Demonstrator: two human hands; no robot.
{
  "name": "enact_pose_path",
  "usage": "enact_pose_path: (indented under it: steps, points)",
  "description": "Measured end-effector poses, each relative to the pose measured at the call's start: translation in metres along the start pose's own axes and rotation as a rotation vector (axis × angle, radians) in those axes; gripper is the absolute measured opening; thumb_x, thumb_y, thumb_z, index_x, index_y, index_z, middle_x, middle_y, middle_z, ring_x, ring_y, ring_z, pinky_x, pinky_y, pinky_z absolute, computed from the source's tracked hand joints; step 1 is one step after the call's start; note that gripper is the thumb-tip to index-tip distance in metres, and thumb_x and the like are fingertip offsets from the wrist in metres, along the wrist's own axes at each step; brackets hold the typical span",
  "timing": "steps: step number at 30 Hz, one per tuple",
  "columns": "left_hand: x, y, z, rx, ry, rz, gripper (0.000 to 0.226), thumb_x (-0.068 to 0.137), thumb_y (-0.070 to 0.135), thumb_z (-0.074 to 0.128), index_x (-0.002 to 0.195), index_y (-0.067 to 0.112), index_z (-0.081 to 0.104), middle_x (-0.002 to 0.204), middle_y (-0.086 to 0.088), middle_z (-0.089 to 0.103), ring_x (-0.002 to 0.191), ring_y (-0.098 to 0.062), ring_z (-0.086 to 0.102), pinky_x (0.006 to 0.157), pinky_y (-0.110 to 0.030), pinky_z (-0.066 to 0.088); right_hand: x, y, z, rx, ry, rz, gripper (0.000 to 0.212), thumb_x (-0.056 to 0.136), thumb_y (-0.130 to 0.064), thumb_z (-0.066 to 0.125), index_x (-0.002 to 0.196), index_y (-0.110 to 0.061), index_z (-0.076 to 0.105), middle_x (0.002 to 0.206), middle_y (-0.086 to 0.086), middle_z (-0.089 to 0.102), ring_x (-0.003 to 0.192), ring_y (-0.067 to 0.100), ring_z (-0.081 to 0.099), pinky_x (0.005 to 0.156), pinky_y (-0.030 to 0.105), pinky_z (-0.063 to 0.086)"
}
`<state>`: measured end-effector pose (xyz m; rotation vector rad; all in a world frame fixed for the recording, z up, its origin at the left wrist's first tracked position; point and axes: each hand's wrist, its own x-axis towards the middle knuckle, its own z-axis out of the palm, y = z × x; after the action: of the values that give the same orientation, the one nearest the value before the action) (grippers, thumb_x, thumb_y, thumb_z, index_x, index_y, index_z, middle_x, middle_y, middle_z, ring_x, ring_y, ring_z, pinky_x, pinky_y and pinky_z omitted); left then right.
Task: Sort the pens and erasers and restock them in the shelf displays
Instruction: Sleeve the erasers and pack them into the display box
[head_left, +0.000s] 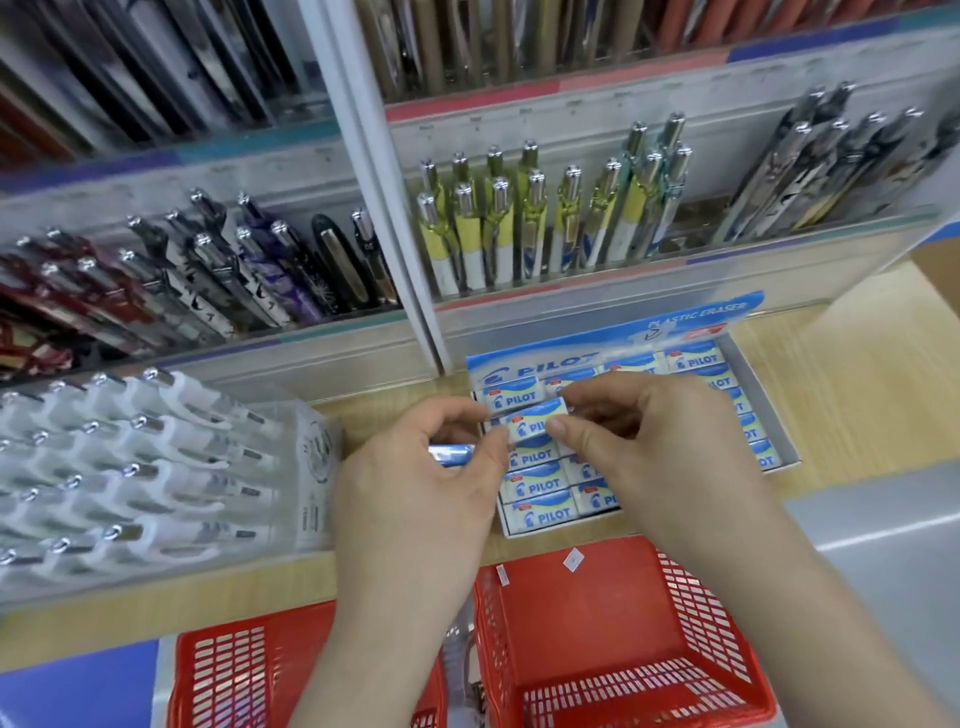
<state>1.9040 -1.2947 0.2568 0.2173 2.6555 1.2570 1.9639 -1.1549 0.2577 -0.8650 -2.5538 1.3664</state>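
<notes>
Both hands meet over the blue and white eraser display box, which stands on the wooden shelf and holds rows of Pilot erasers. One white and blue eraser is pinched between my left hand and my right hand, just above the box's left rows. A blue pen-like object also lies in my left hand, mostly hidden by the fingers.
A clear case of white pens lies at the left. Behind stand displays of patterned pens and yellow-white pens. Below are a right red basket and a left red basket.
</notes>
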Motion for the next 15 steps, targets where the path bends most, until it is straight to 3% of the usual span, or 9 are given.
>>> enact_pose_path:
  steps: [4,6,10,12,15]
  points:
    - [-0.002,-0.003,0.003,0.011,-0.007,-0.009,0.012,0.070,0.037,0.077,0.080,0.039,0.069,0.070,0.023,0.066,0.066,0.007,0.060,0.062,-0.016,0.048,-0.001,-0.005,0.006,-0.139,0.040,-0.075,0.017,0.077,-0.030,0.075,0.084,-0.014,0.075,0.066,-0.005,0.069,0.064,0.015,0.062,0.068,0.036,0.049]
    - [-0.002,-0.002,0.004,0.024,0.003,-0.014,0.013,0.070,0.036,0.077,0.077,0.040,0.067,0.069,0.025,0.064,0.068,0.009,0.059,0.058,-0.009,0.043,-0.001,-0.008,0.007,-0.175,0.032,-0.073,0.017,0.078,-0.030,0.075,0.088,-0.016,0.075,0.069,-0.005,0.070,0.069,0.018,0.063,0.072,0.036,0.050]
    - [-0.002,-0.001,0.005,0.031,0.016,-0.010,0.015,0.070,0.036,0.077,0.075,0.040,0.063,0.079,0.033,0.060,0.070,0.007,0.058,0.060,-0.016,0.046,0.002,-0.014,0.006,-0.195,-0.028,-0.037,0.032,0.081,-0.032,0.072,0.112,-0.027,0.068,0.079,-0.009,0.072,0.081,0.015,0.065,0.080,0.033,0.049]
    - [-0.002,-0.002,0.005,0.026,0.027,-0.003,0.016,0.069,0.035,0.076,0.075,0.037,0.061,0.082,0.032,0.060,0.071,0.007,0.057,0.062,-0.020,0.048,0.004,-0.015,0.007,-0.207,-0.059,-0.047,0.031,0.081,-0.033,0.071,0.111,-0.028,0.065,0.078,-0.010,0.070,0.080,0.014,0.063,0.078,0.031,0.049]
    - [-0.004,-0.003,0.004,0.007,0.021,0.004,0.016,0.068,0.037,0.076,0.074,0.035,0.061,0.078,0.029,0.062,0.071,0.009,0.058,0.057,-0.012,0.044,0.005,-0.014,0.007,-0.223,-0.063,-0.067,0.026,0.080,-0.036,0.072,0.103,-0.029,0.064,0.075,-0.011,0.069,0.076,0.011,0.062,0.076,0.031,0.049]
